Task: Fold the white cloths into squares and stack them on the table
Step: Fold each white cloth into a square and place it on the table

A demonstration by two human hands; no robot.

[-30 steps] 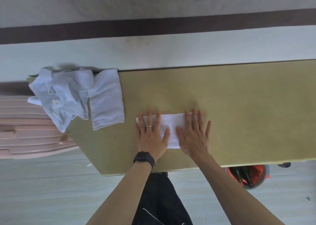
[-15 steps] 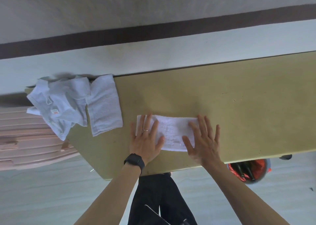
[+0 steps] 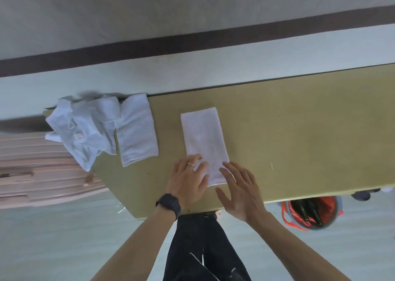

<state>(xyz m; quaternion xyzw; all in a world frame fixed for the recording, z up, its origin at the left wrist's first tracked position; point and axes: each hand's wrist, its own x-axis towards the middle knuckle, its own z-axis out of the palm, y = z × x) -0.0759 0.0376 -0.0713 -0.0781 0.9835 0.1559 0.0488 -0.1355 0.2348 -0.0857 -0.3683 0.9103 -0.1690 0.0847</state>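
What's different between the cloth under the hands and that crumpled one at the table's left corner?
The flat cloth is a neat long rectangle; the crumpled cloth is bunched. The flat cloth lies wholly on the table; the crumpled cloth overhangs its corner. Both are white.

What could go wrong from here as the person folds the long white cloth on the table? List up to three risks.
1. The long cloth lies slightly askew. The left hand and right hand touch only its near end, so the far end is loose. Folding it over may leave the edges mismatched rather than square.
2. The crumpled pile hangs over the corner of the table and could slide off if nudged.
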